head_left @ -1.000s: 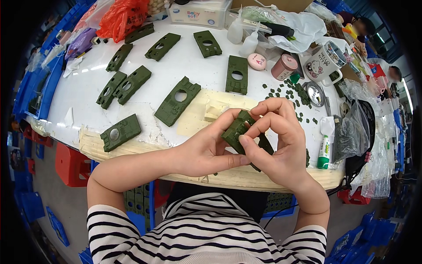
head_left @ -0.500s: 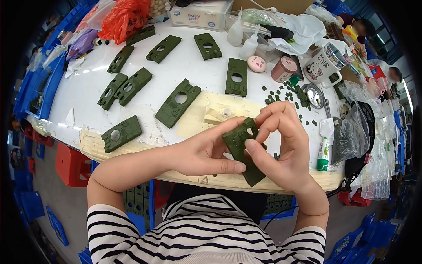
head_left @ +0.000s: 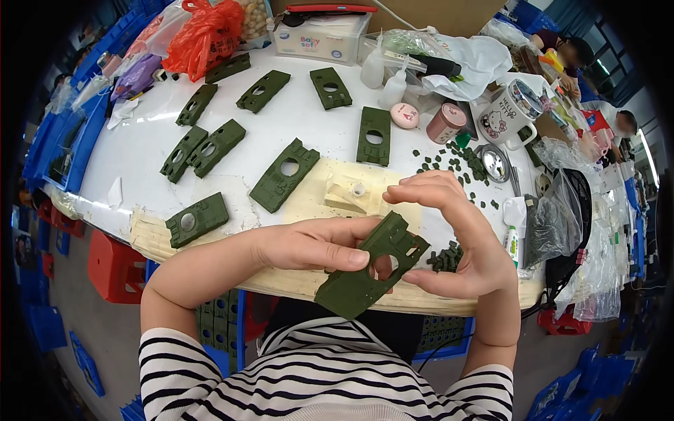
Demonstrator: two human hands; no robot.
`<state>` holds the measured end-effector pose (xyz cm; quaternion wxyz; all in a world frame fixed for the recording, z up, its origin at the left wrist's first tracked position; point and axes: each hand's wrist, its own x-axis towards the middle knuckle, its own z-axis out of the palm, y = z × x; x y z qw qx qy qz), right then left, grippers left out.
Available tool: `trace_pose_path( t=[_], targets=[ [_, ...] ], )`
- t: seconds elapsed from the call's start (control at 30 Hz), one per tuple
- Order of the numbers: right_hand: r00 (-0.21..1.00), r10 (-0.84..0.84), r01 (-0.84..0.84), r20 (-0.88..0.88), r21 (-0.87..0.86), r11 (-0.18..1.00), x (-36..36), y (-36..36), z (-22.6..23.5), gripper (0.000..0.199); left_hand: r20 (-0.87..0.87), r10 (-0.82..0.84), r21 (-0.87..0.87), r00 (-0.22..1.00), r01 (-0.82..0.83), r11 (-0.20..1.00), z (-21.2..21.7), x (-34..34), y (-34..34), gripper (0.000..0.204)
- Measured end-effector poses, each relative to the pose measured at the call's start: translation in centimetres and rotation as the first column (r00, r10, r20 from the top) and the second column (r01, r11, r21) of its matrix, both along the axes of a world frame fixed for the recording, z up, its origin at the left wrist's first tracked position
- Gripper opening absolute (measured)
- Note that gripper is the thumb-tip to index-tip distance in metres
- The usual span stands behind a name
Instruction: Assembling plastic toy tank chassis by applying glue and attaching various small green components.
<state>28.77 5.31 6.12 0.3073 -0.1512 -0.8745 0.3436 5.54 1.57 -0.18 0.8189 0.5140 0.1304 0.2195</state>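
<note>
I hold a dark green flat plastic plate with a round hole [head_left: 371, 270] over the near table edge, tilted. My left hand [head_left: 316, 243] pinches its upper side with thumb and fingers. My right hand [head_left: 453, 235] arches over its right end, thumb under the hole and fingers curved above. Several matching green plates [head_left: 283, 174] lie spread across the white table [head_left: 316, 126]. A pile of small green pieces [head_left: 449, 163] sits beyond my right hand.
A cream foam pad with a small cream block [head_left: 347, 198] lies just behind my hands. A white mug [head_left: 507, 114], pink tin [head_left: 445, 123], small bottles [head_left: 393, 85], a tissue box [head_left: 319, 38] and bags crowd the far right. Blue crates [head_left: 56, 140] line the left.
The green plate has been turned and lowered toward me, its flat face with the hole showing. My right fingers have opened into an arch above it; the left hand stays on it.
</note>
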Motion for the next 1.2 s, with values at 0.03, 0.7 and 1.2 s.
trace_pose_path(
  t=[0.03, 0.7, 1.2],
  targets=[
    [1.0, 0.02, -0.02, 0.011, 0.021, 1.0, 0.0, 0.1, 0.0, 0.061, 0.0, -0.001, -0.014, 1.0, 0.001, 1.0, 0.1, 0.0, 0.0, 0.053],
    [0.796, -0.377, 0.342, 0.474, 0.161, 0.926, 4.1, -2.2, -0.9, 0.028, 0.165, 0.506, 0.018, 0.847, -0.516, 0.857, 0.8, 0.9, -0.6, 0.062],
    [0.834, -0.507, 0.524, 0.218, -0.022, 0.851, 3.1, -3.4, 0.6, 0.009, 0.076, 0.569, 0.013, 0.819, -0.572, 0.82, 1.1, 1.0, -0.1, 0.073]
  ],
)
